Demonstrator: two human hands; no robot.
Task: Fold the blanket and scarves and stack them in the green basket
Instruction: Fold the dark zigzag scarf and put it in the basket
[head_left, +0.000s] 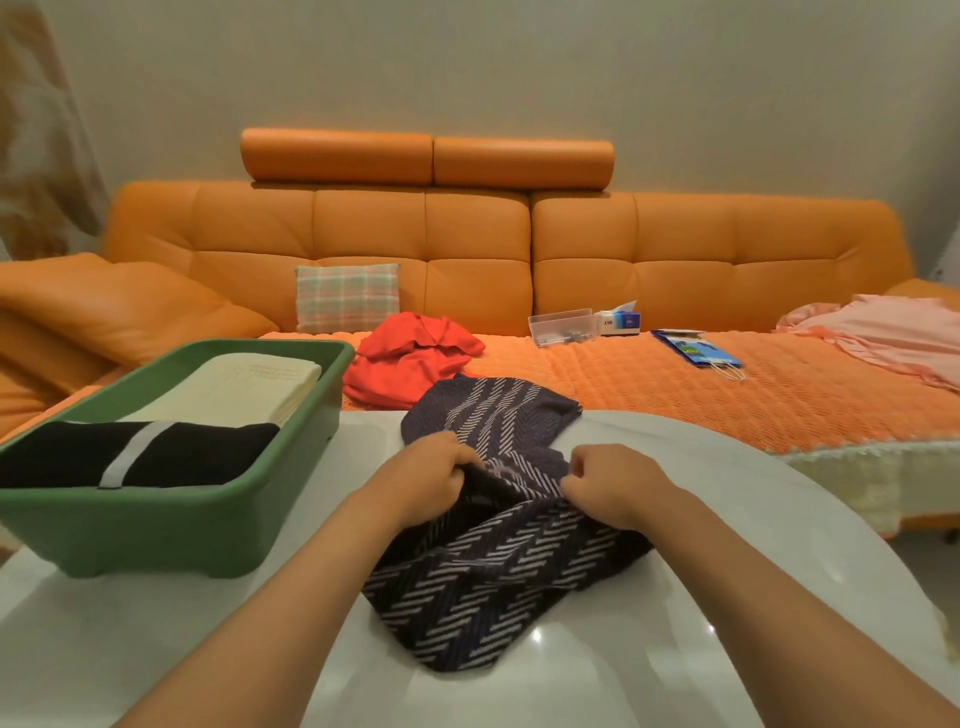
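Work centres on a dark navy woven scarf with pale herringbone stripes (498, 582), which lies part-folded on the glossy white round table (753, 545), its far end trailing toward twelve o'clock over the table edge. The left hand (421, 478) and the right hand (613, 483) sit close together at the scarf's middle, each with fingers curled tight and pinching a ridge of the cloth. This looks like a grip for drawing the fold line straight, so that the far half can be brought over the near one. At ten o'clock from the scarf stands the green plastic basket (171, 504), near enough for an easy drop. Inside it a folded cream blanket (244, 384) fills the far half and a folded black scarf with a white band (156, 452) the near half, leaving room only on top. A crumpled red cloth (410, 358) waits at twelve o'clock on the orange leather sofa (467, 234), probably next in line.
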